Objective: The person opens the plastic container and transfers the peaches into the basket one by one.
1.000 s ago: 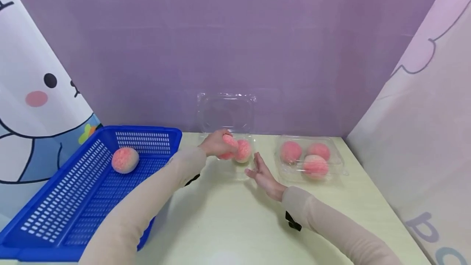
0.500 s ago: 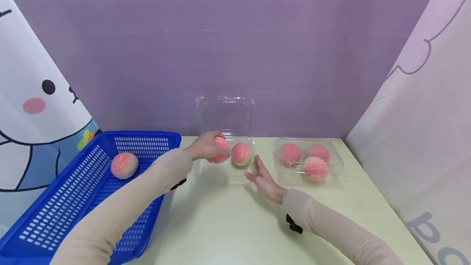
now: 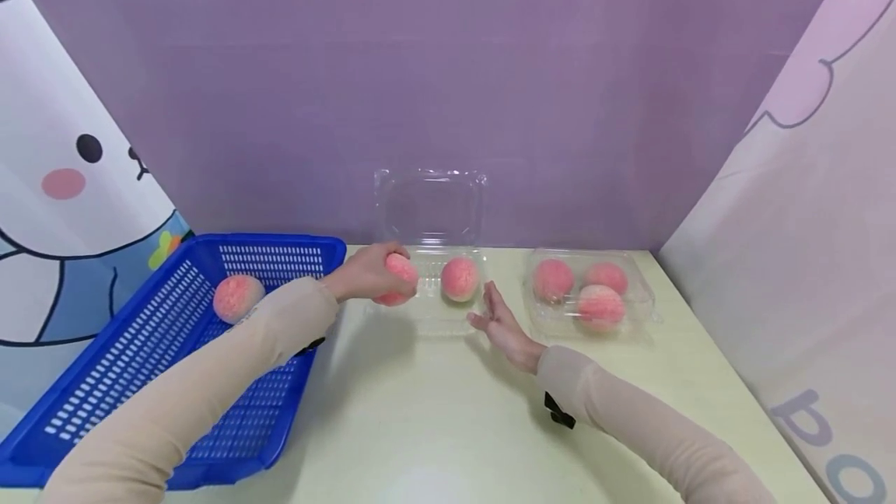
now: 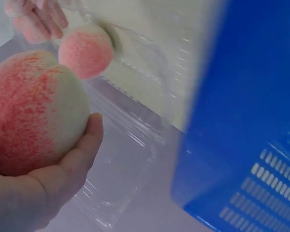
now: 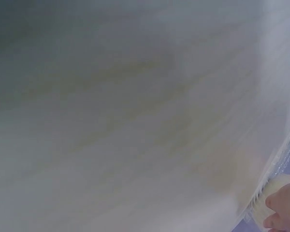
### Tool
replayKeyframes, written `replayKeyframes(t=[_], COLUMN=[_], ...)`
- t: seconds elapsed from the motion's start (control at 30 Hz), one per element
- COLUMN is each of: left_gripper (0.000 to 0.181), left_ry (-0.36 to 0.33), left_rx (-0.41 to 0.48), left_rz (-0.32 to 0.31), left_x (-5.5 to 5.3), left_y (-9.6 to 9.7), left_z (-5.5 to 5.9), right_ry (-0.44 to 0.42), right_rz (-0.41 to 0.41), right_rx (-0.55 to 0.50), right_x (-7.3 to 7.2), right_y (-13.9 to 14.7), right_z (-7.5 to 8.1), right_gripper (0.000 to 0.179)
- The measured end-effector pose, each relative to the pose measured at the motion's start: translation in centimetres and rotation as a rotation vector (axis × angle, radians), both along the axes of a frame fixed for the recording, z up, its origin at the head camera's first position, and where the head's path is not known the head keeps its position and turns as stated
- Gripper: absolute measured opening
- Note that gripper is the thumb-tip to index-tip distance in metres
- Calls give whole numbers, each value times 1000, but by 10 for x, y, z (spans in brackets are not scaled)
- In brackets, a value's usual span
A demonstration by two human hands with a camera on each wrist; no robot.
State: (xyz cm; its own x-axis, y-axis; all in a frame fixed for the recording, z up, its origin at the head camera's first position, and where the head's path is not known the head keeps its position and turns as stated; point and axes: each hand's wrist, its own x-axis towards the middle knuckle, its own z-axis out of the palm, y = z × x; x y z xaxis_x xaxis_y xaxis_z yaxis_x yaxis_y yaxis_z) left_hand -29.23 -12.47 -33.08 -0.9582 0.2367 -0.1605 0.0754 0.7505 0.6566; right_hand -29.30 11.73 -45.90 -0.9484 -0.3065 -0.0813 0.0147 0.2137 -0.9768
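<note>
My left hand [image 3: 362,274] grips a pink-and-cream peach [image 3: 397,280] just above the left side of an open clear plastic clamshell box [image 3: 430,208]. Its thumb and fingers wrap that peach [image 4: 26,116] in the left wrist view. One more peach [image 3: 460,279] sits at the right side of the box, whose lid stands up against the back. My right hand [image 3: 508,334] is beside the box's right front side, fingers straight and holding nothing. A pale blurred surface covers most of the right wrist view.
A blue perforated basket [image 3: 287,442] with one peach [image 3: 238,298] in it stands on the left. To the right is a closed clear clamshell box [image 3: 637,294] holding three peaches. A purple cloth [image 3: 448,61] hangs behind the table [image 3: 434,418].
My left hand has drawn the gripped peach leftward, away from the other peach in the open box. The right hand has stayed almost still.
</note>
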Motion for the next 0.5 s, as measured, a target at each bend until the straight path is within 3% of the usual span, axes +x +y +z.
replayKeyframes(t=[0.17,0.3,0.5], left_gripper=[62,60,61], left_ry=[-12,23,24], left_rx=[-10,-34,-54], left_rz=[-3,4,16], left_x=[4,4,4], left_y=[-10,-19,-36], left_z=[3,6,3], right_ry=[-21,-21,-21], right_rz=[0,7,10], right_rx=[7,1,5], right_x=[0,1,3], right_y=[3,5,5], right_z=[-3,-4,-3], right_gripper=[80,81,82])
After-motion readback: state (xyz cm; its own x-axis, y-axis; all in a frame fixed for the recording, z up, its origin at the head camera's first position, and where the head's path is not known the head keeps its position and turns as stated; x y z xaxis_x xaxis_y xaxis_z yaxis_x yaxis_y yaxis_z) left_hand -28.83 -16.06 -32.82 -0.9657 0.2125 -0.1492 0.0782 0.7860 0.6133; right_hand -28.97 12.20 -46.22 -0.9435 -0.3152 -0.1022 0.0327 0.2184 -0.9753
